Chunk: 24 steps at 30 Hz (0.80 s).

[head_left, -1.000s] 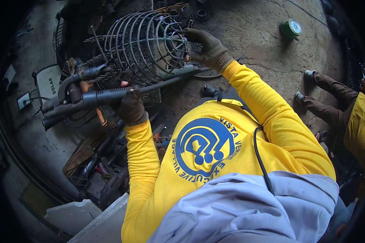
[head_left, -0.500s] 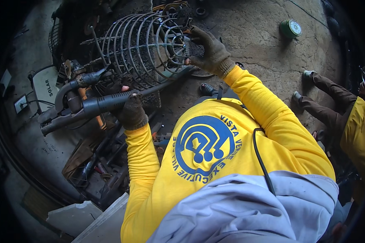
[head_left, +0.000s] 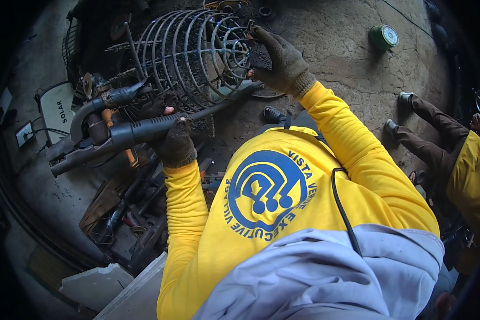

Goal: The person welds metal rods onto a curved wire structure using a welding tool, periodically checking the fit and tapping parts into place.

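Observation:
My left hand (head_left: pixel 177 143), in a dark work glove with bare fingertips, is closed round the dark grey handle of a welding electrode holder (head_left: pixel 141 132). The holder's jaws point to the left, and its thick cable (head_left: pixel 226 102) runs off to the right below a cage. That rounded cage of bent metal rods (head_left: pixel 189 52) lies beyond the holder, its rings narrowing to the right. Gloved as well, my right hand (head_left: pixel 282 61) grips the cage's small right end, thumb and fingers on opposite sides of it. The palm side is hidden.
An orange-handled tool (head_left: pixel 132 157) lies under the holder. Metal scraps (head_left: pixel 138 226) and broken pale boards (head_left: pixel 98 288) are at lower left, near a white box (head_left: pixel 58 112). A green can (head_left: pixel 384 37) stands on the concrete floor (head_left: pixel 336 48). At right is another person's trousered leg (head_left: pixel 424 144).
My right hand has shifted slightly right, and the cage's end has moved right and a little up with it. The electrode holder has shifted slightly left, still in my left hand.

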Available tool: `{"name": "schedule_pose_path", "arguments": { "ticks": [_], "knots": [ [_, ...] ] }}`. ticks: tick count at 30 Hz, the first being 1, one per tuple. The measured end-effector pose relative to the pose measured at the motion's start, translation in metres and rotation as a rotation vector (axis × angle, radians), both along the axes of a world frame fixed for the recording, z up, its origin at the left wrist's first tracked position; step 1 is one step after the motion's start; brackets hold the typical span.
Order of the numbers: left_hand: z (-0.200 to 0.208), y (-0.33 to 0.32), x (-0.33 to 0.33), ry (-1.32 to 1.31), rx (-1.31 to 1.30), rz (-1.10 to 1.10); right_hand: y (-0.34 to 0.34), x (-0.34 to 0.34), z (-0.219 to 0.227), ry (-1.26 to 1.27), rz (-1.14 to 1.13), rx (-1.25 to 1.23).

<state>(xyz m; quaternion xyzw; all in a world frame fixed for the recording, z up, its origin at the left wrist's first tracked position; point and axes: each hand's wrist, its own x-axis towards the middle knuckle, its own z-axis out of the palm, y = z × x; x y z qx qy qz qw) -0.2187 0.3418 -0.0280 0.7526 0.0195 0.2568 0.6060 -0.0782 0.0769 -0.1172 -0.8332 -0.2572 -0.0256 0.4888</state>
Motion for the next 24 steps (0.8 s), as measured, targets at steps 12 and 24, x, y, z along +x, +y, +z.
{"name": "schedule_pose_path", "arguments": {
  "ticks": [12, 24],
  "knots": [
    [-0.006, 0.0, -0.007, 0.069, -0.187, 0.13, -0.005, 0.001, 0.01, -0.07, 0.076, -0.014],
    [-0.049, 0.047, -0.026, 0.045, -0.472, -0.052, -0.002, 0.004, 0.006, -0.089, 0.045, -0.056]
  ]
}}
